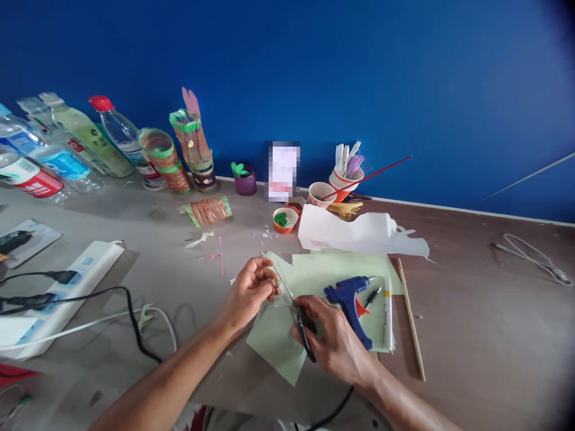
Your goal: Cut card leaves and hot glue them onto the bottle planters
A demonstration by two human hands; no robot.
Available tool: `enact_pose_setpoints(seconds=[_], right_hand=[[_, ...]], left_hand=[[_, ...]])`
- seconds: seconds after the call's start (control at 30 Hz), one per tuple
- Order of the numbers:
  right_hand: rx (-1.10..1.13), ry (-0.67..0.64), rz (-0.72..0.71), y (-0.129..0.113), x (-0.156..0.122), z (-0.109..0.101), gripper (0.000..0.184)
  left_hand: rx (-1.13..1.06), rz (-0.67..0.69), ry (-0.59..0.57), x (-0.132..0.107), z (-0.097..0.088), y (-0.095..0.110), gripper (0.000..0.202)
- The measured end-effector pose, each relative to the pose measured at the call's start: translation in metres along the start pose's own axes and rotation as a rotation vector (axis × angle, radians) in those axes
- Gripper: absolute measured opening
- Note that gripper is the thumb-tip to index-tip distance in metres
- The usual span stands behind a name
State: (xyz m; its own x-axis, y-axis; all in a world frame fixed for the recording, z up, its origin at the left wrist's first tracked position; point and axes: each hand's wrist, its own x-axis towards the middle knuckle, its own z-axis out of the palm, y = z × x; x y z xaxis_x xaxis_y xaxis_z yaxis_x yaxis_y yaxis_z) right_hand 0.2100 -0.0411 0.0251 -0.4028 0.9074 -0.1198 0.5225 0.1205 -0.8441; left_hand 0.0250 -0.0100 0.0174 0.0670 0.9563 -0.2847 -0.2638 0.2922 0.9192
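Observation:
My right hand (330, 335) grips a pair of scissors (306, 340) by dark handles, the thin blades pointing up and left. Close to the blade tips, my left hand (254, 290) is closed in a pinch; what lies between its fingertips is too small to make out. Beneath both hands spread pale green paper sheets (281, 347). A blue glue gun (350, 308) lies on the paper just right of my right hand, beside a dark pen (372, 297) and a white stick-like tube (387, 314).
A wooden stick (411, 323) lies right of the paper, and torn white paper (345, 233) behind it. Paper cups (321, 194), a small purple pot (245, 179) and plastic bottles (121, 137) line the blue wall. At left, a power strip (90, 269) trails cables.

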Motion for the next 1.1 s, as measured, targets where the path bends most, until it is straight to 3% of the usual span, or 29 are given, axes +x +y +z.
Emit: enact_pose_setpoints(seconds=[0.9,1.1], right_hand=[[0.062,-0.038,-0.024,0.0034,-0.0012,0.0061,0.019],[0.142,-0.085,0.052,0.0033,-0.0011,0.0037,0.018]], left_hand=[[0.077,0.019,-0.005,-0.0022,0.0043,-0.0041,0.032],[0.118,0.044,-0.005,-0.0023,0.0027,-0.0039,0.031]])
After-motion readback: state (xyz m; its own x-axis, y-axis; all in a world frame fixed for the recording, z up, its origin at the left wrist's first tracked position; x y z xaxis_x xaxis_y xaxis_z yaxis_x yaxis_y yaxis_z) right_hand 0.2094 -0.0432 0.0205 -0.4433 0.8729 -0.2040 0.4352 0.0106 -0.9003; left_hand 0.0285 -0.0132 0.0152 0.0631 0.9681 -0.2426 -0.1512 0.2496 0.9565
